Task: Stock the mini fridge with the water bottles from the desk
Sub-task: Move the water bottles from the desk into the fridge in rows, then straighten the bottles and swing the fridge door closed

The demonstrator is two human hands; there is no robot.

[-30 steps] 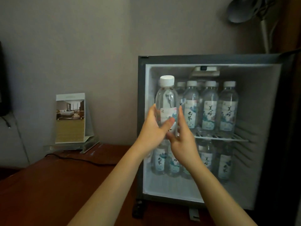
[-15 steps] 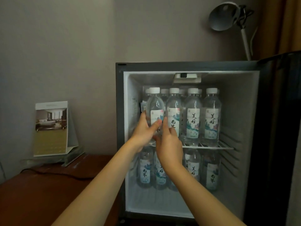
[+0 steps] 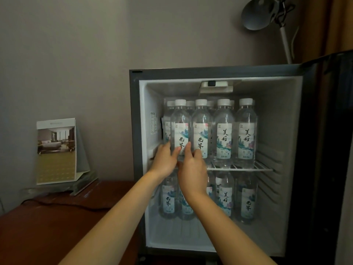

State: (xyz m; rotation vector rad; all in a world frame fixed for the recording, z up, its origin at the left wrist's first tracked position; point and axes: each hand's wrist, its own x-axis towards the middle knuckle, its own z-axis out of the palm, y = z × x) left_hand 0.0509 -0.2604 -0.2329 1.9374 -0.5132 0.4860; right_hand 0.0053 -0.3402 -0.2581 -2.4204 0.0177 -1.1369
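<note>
- Mini fridge (image 3: 282,119) stands open on the dark wood desk (image 3: 47,226); door swung right, grey wall behind, lamp (image 3: 261,14) above.
- Both shelves look nearly full of upright bottles; the wire shelf (image 3: 246,168) holds the top row.
- Brochure stand (image 3: 56,150) sits at the desk's back left.
- Water bottle (image 3: 180,131) stands at front left of the upper shelf, touching its neighbour.
- Left hand (image 3: 165,161) and right hand (image 3: 192,166) cup its base, fingers curled round it.
- Best: seat it flat on the wires, label forward, then let go gently so the row stays put.
</note>
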